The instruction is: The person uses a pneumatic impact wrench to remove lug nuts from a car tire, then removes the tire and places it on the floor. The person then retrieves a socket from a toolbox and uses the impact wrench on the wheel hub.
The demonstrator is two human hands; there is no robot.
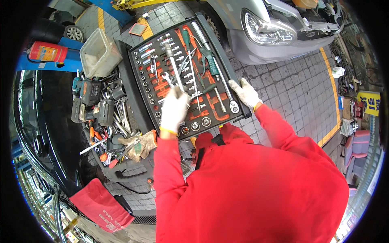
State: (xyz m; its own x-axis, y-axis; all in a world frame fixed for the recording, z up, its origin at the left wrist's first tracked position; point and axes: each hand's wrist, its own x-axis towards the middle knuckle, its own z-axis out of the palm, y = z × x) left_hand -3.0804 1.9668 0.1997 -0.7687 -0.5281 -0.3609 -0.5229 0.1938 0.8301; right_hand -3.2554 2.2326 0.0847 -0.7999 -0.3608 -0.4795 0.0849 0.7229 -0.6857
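My left hand (pixel 175 107), in a white glove, is closed over the tool drawer (pixel 239 114). An open-end wrench (pixel 166 77) sticks out from its fingers. A long silver bar tool (pixel 173 64) also runs up from these fingers; whether it is gripped too is hard to tell. My right hand (pixel 247 95), gloved as well, rests at the drawer's right edge with fingers apart, beside a ratchet (pixel 234 106). Rows of sockets (pixel 195 126) lie in the drawer's black and orange tray. Green-handled screwdrivers (pixel 186 38) and green-handled pliers (pixel 209 58) lie loosely across it.
Left of the drawer, the cart top (pixel 133 172) bears power tools (pixel 90 92), loose wrenches, work gloves (pixel 142 146) and a translucent bin (pixel 99 54). A silver car (pixel 263 48) stands at the far right, a black car (pixel 44 133) at the left. A fire extinguisher (pixel 46 52) is beyond.
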